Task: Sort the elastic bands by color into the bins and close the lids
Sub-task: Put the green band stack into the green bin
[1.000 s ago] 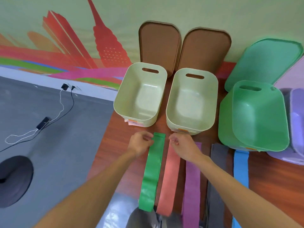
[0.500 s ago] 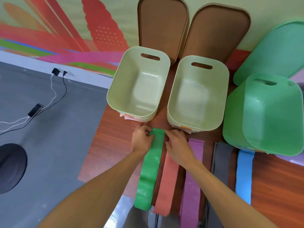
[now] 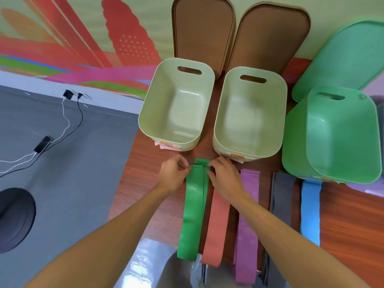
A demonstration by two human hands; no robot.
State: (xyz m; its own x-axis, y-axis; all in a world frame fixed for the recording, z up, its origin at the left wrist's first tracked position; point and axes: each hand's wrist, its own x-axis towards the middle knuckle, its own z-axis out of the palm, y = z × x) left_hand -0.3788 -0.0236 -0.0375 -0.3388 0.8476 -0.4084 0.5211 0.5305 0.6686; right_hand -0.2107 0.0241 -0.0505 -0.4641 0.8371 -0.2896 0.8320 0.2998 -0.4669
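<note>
Several flat elastic bands lie side by side on the wooden table: green (image 3: 193,213), salmon (image 3: 217,229), purple (image 3: 247,229), grey (image 3: 281,200) and blue (image 3: 310,213). My left hand (image 3: 173,173) pinches the far left corner of the top green band and lifts it off another green band beneath. My right hand (image 3: 224,175) pinches the far right corner of the same band. Behind them stand two pale cream bins (image 3: 176,104) (image 3: 249,115), both open, and a green bin (image 3: 336,134) at the right.
Two brown lids (image 3: 202,32) (image 3: 268,38) and a green lid (image 3: 342,57) lean against the wall behind the bins. A lilac bin (image 3: 379,104) shows at the right edge. The table's left edge drops to grey floor with cables and a phone (image 3: 42,144).
Both hands have closed on the far end of the green band and peeled its top layer up and toward me. The camera has dipped closer to the table.
</note>
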